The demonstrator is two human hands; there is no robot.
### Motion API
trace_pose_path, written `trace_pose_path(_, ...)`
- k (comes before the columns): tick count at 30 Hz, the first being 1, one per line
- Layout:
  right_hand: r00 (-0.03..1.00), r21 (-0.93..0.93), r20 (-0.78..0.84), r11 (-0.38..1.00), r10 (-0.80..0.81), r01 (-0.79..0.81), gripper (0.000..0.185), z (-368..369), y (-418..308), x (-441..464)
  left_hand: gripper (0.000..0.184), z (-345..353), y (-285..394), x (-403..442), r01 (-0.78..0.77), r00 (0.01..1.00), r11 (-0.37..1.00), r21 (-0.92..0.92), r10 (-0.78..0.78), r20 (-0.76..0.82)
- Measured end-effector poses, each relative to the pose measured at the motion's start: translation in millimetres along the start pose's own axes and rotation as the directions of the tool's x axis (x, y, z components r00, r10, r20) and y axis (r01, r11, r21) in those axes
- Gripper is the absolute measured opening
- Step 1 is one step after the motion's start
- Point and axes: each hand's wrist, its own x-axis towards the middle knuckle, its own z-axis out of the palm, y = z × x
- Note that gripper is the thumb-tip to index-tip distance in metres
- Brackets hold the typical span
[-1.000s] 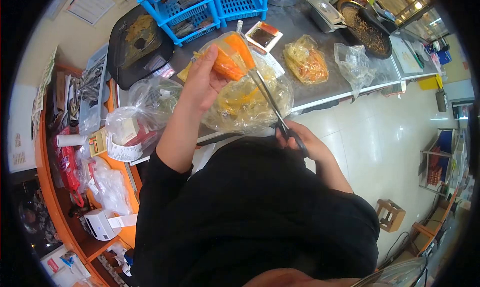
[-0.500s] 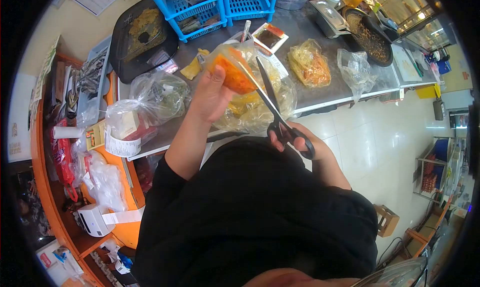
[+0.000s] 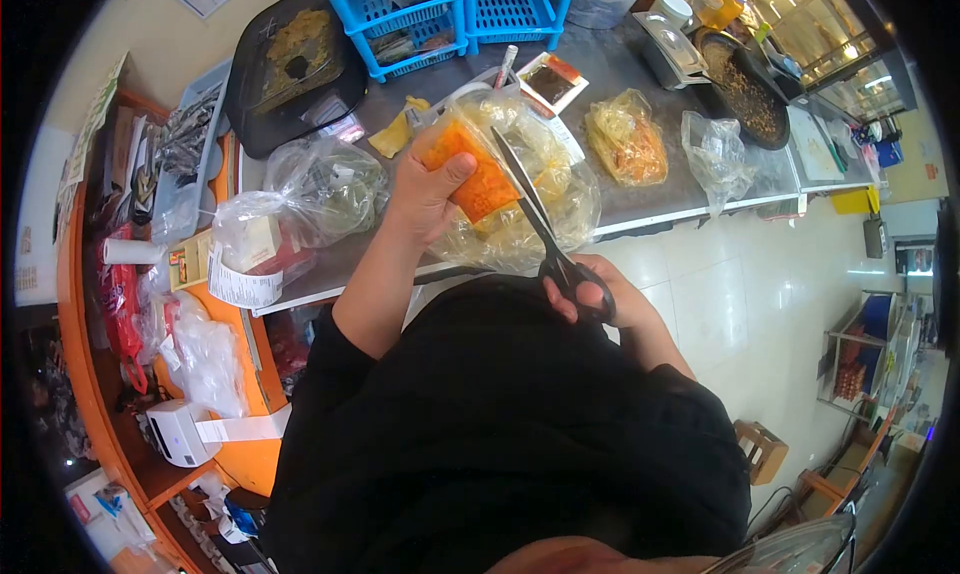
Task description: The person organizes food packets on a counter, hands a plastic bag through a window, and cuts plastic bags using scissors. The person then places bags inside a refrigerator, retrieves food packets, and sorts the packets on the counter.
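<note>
My left hand (image 3: 432,189) grips a clear plastic packet with orange contents (image 3: 470,174), held tilted above the counter. In my right hand (image 3: 600,292) are black-handled scissors (image 3: 543,224), my fingers through the loops. Their blades are together or nearly so, lying along the packet's right edge; whether they touch it I cannot tell. Behind and below the packet, a large clear bag with yellowish contents (image 3: 565,199) rests at the counter's front edge. A smaller tied bag of orange-yellow food (image 3: 628,139) lies to the right.
Blue plastic baskets (image 3: 415,19) stand at the back, beside a black pan (image 3: 290,74). A white tray of dark sauce (image 3: 550,82), a crumpled clear bag (image 3: 717,156) and a bag of greens (image 3: 335,194) lie on the counter (image 3: 660,199). An orange shelf unit (image 3: 85,334) is at left.
The scissors' blades have closed from a spread position. My left hand has turned the packet so its orange face shows more, and the whole view has shifted slightly.
</note>
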Motion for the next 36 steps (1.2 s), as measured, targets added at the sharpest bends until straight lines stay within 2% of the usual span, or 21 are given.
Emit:
trace_pose_path(2,1.000,0.017,-0.004,1.000,-0.018,0.018,0.075,1.6,0.4,3.5,0.046,-3.9,2.9,-2.0,0.037,0.999,0.999,0.037,-0.036,-0.013)
trace_pose_path(4,0.997,0.035,-0.007,0.996,-0.083,0.083,0.076,3.0,3.0,9.7,0.044,-7.3,-1.5,-4.3,0.056,0.998,0.982,0.182,-0.054,-0.016)
trace_pose_path(5,0.998,0.036,-0.011,0.997,-0.068,0.068,0.076,4.3,2.0,11.4,0.043,-8.0,-3.8,-5.6,0.067,0.998,0.965,0.252,-0.063,-0.022)
trace_pose_path(8,1.000,0.010,-0.009,1.000,-0.014,0.014,0.077,3.8,-2.6,15.6,0.040,-8.0,2.5,-5.1,0.092,0.995,0.972,0.216,-0.097,0.013)
trace_pose_path(10,0.999,-0.041,0.011,0.998,0.039,-0.038,0.078,-0.8,-3.0,15.6,0.042,-13.8,2.5,-6.4,0.164,0.986,0.942,0.294,-0.161,-0.033)
trace_pose_path(11,0.998,-0.075,-0.034,0.995,0.058,-0.060,0.085,-2.2,2.2,16.3,0.044,-18.1,4.4,-7.9,0.197,0.980,0.923,0.331,-0.183,-0.072)
trace_pose_path(13,0.993,-0.047,-0.096,0.997,0.063,-0.068,0.089,-0.1,11.8,18.9,0.041,-23.8,5.3,-6.4,0.203,0.976,0.826,0.525,-0.216,-0.036)
trace_pose_path(15,0.988,-0.045,-0.130,0.995,0.085,-0.091,0.093,2.0,14.8,26.5,0.043,-20.4,-2.9,-9.3,0.145,0.989,0.796,0.588,-0.120,-0.082)
trace_pose_path(21,0.979,-0.069,-0.161,0.988,0.126,-0.138,0.091,1.7,9.0,38.4,0.046,-30.8,5.7,-10.5,0.191,0.981,0.860,0.473,-0.178,-0.073)
trace_pose_path(22,0.981,-0.040,-0.158,0.992,0.110,-0.118,0.090,2.7,9.4,41.6,0.046,-34.3,5.3,-9.9,0.193,0.980,0.833,0.518,-0.187,-0.065)
trace_pose_path(24,0.975,-0.042,-0.143,0.983,0.171,-0.179,0.086,0.2,4.0,45.4,0.046,-40.9,0.1,-7.2,0.192,0.977,0.772,0.605,-0.209,-0.043)
trace_pose_path(26,0.953,-0.092,-0.270,0.982,0.135,-0.165,0.083,4.4,0.1,49.1,0.045,-46.1,-6.0,-5.9,0.148,0.985,0.778,0.610,-0.173,-0.018)
trace_pose_path(27,0.969,-0.097,-0.204,0.982,0.139,-0.161,0.077,-4.8,-6.4,50.3,0.045,-48.5,-10.4,-5.5,0.129,0.987,0.782,0.610,-0.158,-0.006)
trace_pose_path(28,0.967,-0.038,-0.256,0.999,0.014,-0.025,0.072,-12.4,-2.0,50.7,0.044,-51.8,-15.2,-4.9,0.111,0.988,0.773,0.625,-0.151,0.012)
trace_pose_path(30,0.967,-0.038,-0.253,0.999,-0.032,0.023,0.069,-26.5,-12.9,49.7,0.043,-57.3,-25.8,-4.8,0.080,0.988,0.755,0.651,-0.145,0.047)
trace_pose_path(32,0.950,-0.065,-0.309,0.998,-0.045,0.026,0.069,-28.4,-23.8,50.4,0.042,-59.3,-32.5,-5.2,0.020,0.999,0.704,0.710,-0.047,0.019)
trace_pose_path(33,0.960,-0.060,-0.281,0.997,0.019,-0.038,0.072,-34.8,-28.9,48.9,0.041,-61.0,-35.3,-3.9,-0.010,1.000,0.672,0.740,0.001,0.012)
trace_pose_path(36,0.954,-0.079,-0.298,0.995,0.032,-0.058,0.074,-50.1,-25.0,45.5,0.042,-70.0,-54.4,3.1,0.017,0.993,0.584,0.812,-0.108,0.056)
